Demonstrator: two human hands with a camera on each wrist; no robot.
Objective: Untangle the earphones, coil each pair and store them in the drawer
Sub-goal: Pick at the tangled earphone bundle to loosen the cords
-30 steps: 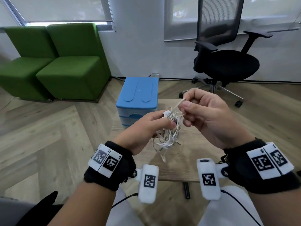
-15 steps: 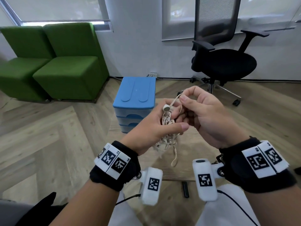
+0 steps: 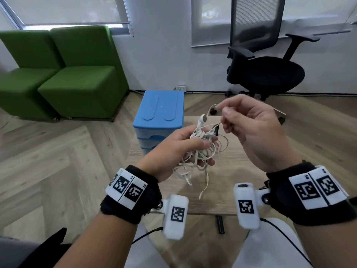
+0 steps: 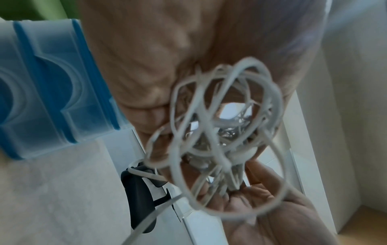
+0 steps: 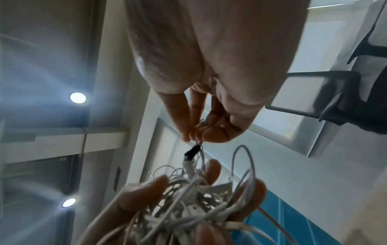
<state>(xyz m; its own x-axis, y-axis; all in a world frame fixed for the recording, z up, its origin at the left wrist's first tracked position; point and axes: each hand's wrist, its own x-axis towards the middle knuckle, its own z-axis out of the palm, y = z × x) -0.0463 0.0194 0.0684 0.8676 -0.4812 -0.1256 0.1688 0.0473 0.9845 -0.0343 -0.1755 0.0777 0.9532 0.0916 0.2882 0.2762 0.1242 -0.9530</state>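
A: Where are the earphones right now?

B: The tangle of white earphones (image 3: 201, 149) is up in the air over the small wooden table (image 3: 228, 190), bunched in the left hand (image 3: 173, 151). Fingers and thumb are curled round the wad, and loose loops and a couple of cable ends hang down below it.

A: And the other hand?

B: The right hand (image 3: 249, 130) is just to the right of the bundle and a little higher. Its thumb and fingertips are pinched together on a thin white strand that runs down into the tangle; the right wrist view shows the pinch closing just above a short black piece (image 5: 191, 151) on the cable. One white earbud (image 3: 203, 118) sticks up from the top of the wad, between the two hands.

A: The drawer?

B: A blue drawer unit (image 3: 160, 113) stands on the floor at the far left edge of the table, beyond the left hand. I cannot tell whether its drawers are open or closed.

A: Anything else around?

B: Two green seats (image 3: 58, 74) far left by the window, and a black office chair (image 3: 266, 64) far right.
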